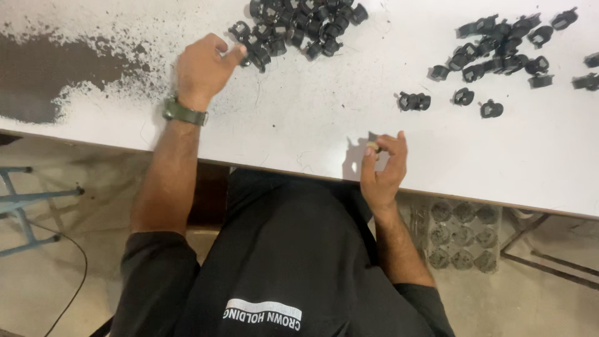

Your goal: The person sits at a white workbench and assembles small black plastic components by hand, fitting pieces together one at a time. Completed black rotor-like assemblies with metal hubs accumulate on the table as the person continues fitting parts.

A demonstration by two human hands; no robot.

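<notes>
My left hand (203,65), with a green watch on its wrist, reaches to the near edge of a pile of small black plastic parts (299,25) at the table's far side. Its thumb and curled fingers close on one black part (251,57) there. Near the front edge of the white table (299,125), my right hand (384,168) is raised and pinches a small tan piece (373,147) between thumb and fingertips. A second, looser group of black parts (493,50) lies at the far right, with three single ones (463,96) closer to the right hand.
A dark worn patch (43,75) covers the table's left end, with black specks around it. Below the table edge are a blue metal frame (25,200) at the left, a thin cable on the floor, and a grey moulded tray (462,234) at the right.
</notes>
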